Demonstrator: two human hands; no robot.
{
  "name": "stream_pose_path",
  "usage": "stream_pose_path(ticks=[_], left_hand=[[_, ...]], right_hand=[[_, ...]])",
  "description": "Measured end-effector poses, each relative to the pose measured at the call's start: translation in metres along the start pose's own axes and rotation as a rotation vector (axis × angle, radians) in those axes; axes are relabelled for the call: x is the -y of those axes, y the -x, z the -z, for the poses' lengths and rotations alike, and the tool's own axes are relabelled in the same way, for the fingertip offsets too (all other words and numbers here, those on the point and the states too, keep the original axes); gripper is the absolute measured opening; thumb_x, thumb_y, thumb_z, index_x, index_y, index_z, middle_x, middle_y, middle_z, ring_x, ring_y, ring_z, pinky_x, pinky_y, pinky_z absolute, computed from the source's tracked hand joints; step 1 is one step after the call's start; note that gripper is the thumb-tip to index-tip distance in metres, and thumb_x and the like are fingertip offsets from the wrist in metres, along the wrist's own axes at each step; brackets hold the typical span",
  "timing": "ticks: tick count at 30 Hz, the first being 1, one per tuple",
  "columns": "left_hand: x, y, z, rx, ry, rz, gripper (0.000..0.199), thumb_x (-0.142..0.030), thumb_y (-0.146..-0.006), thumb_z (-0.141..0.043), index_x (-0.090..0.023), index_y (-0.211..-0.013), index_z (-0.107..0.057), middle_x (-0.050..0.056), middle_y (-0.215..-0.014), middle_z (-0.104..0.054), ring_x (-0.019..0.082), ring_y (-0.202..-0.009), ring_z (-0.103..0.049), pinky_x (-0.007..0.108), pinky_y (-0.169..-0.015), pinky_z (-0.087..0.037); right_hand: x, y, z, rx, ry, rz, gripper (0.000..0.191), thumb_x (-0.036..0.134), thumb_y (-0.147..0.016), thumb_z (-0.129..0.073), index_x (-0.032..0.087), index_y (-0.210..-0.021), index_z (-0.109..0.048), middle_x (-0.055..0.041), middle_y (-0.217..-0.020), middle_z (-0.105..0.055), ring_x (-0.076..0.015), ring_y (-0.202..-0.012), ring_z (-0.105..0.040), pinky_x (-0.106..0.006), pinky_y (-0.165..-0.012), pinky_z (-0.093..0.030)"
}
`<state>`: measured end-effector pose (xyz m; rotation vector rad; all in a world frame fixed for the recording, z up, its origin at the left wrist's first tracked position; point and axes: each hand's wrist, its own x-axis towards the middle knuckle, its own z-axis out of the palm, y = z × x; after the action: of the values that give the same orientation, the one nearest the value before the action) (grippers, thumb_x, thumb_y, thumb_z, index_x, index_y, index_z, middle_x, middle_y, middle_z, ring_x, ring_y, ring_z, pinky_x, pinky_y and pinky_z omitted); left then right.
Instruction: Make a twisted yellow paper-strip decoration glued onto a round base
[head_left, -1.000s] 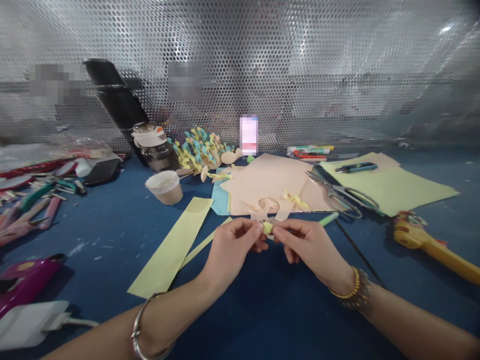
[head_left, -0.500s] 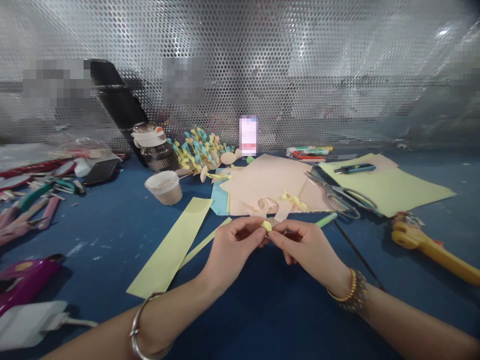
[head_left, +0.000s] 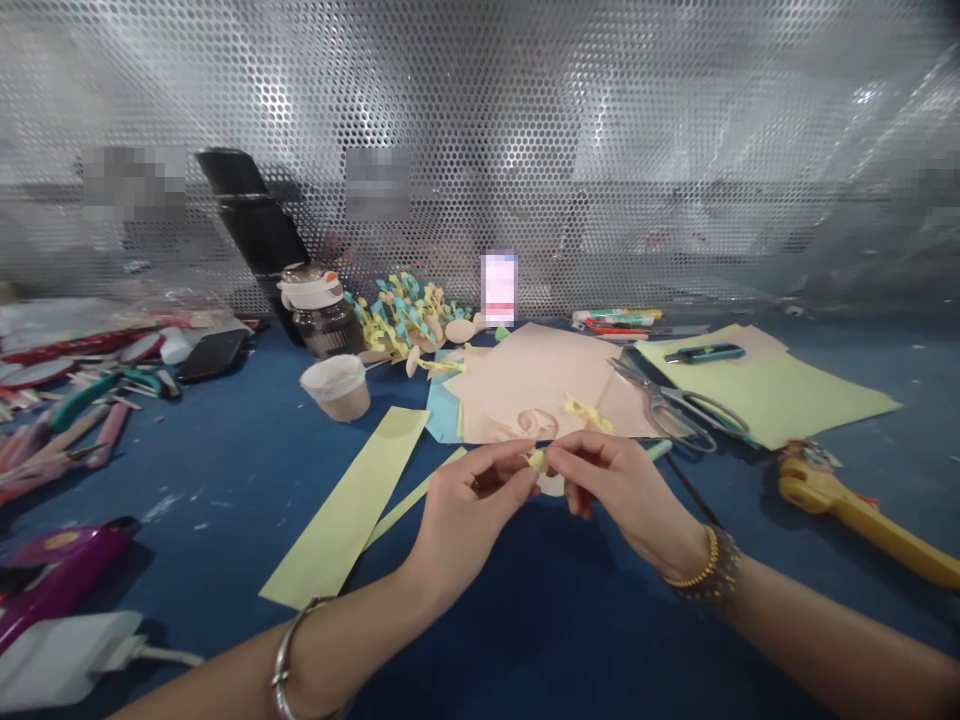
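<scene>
A small yellow folded piece of paper (head_left: 538,460) is pinched between thumb and fingers of my left hand (head_left: 466,515). My right hand (head_left: 616,492) is closed against its right side, thumb and index finger pressed together at its edge. Both hands hover low over the blue tabletop, in front of a large peach paper sheet (head_left: 540,375). Left of them lie a wide yellow paper strip (head_left: 352,505) and a narrow yellow strip (head_left: 409,505). Curled peach paper strips (head_left: 538,422) and crumpled yellow scraps (head_left: 587,411) rest on the peach sheet.
Scissors (head_left: 679,405) lie right of the peach sheet, near a utility knife (head_left: 705,353) on yellow paper (head_left: 795,390). A yellow-handled tool (head_left: 862,510) is at right. A white cup (head_left: 337,388), a jar (head_left: 319,310) and a paper flower bunch (head_left: 409,315) stand left.
My right hand has shifted slightly right along the yellow paper piece, and its fingers cover less of it. My left hand stays about it. The whole view has tilted up a little.
</scene>
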<state>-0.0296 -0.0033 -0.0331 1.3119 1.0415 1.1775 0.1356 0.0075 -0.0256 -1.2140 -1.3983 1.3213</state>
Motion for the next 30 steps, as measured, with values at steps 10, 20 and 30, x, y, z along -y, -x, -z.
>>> stream_pose_path(ticks=[10,20,30], left_hand=[[0.001,0.002,0.001,0.018,-0.143,-0.183,0.021,-0.016,-0.075,-0.068,-0.027,-0.093,-0.073,-0.003,-0.087,-0.073,0.011,-0.075,-0.067,0.018,-0.071,-0.054],[-0.002,0.006,0.001,-0.004,-0.239,-0.209,0.019,-0.017,-0.073,-0.07,-0.023,-0.09,-0.073,0.0,-0.082,-0.073,0.012,-0.07,-0.066,0.019,-0.068,-0.054],[-0.003,0.006,0.0,0.0,-0.23,-0.153,0.016,-0.019,-0.075,-0.068,-0.026,-0.089,-0.073,-0.001,-0.082,-0.073,0.012,-0.071,-0.067,0.019,-0.066,-0.054]], right_hand=[[-0.001,0.014,-0.004,0.072,-0.324,-0.095,0.025,0.038,-0.08,-0.063,0.015,-0.07,-0.059,0.0045,-0.056,-0.056,-0.0025,-0.039,-0.047,-0.014,-0.038,-0.037],[-0.003,0.016,-0.001,0.104,-0.31,-0.09,0.021,0.033,-0.082,-0.062,0.015,-0.071,-0.061,0.0054,-0.048,-0.055,-0.0031,-0.038,-0.048,-0.013,-0.038,-0.038],[-0.004,0.015,0.001,0.119,-0.264,-0.069,0.019,0.032,-0.081,-0.062,0.015,-0.072,-0.062,0.0045,-0.058,-0.058,-0.0022,-0.039,-0.049,-0.013,-0.038,-0.039]])
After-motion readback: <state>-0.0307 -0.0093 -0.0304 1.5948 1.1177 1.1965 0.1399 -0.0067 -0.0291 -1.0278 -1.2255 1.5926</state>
